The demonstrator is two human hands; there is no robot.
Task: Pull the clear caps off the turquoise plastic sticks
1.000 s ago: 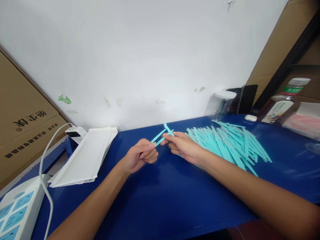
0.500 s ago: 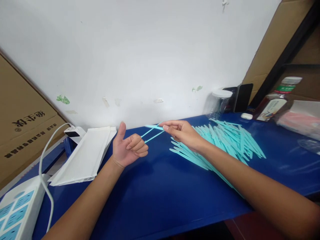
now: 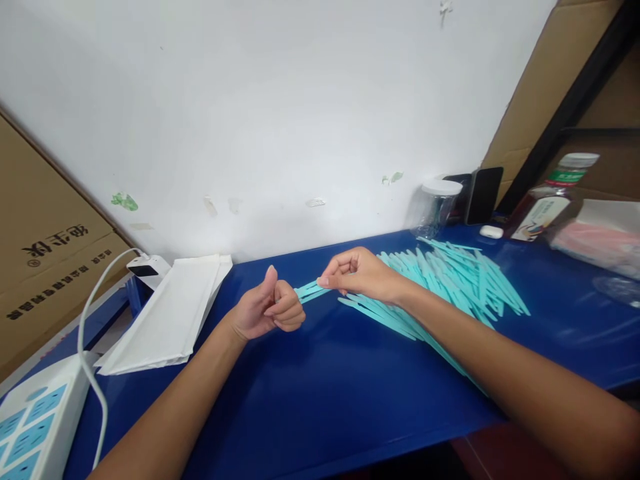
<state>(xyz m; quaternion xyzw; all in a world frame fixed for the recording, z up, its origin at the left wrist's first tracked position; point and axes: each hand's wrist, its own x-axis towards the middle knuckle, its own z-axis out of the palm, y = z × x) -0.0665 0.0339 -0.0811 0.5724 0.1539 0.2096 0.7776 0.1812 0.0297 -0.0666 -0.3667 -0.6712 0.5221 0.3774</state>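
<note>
My left hand (image 3: 270, 303) is curled with its thumb raised, closed around several slim turquoise plastic sticks (image 3: 309, 291). Their ends stick out to the right of the fist; the rest is hidden in it. Thumb and fingertips of my right hand (image 3: 357, 275) pinch at the outer end of these sticks, so the hands are a short gap apart. Which stick each hand holds is hard to separate. Beneath and beyond my right forearm lies a loose pile of the same turquoise sticks (image 3: 450, 277), flat with narrowed tips.
White paper packets (image 3: 167, 313) lie left on the blue table (image 3: 290, 407), near a power strip (image 3: 30, 427) and a white cable (image 3: 85, 320). A lidded clear jar (image 3: 435, 207), dark phones (image 3: 484, 195) and a bottle (image 3: 545, 203) stand back right. Behind is a wall (image 3: 280, 120).
My right hand has come down, bringing its stick alongside those in my left hand. My left hand has moved slightly down and right, its thumb now nearer the fingers.
</note>
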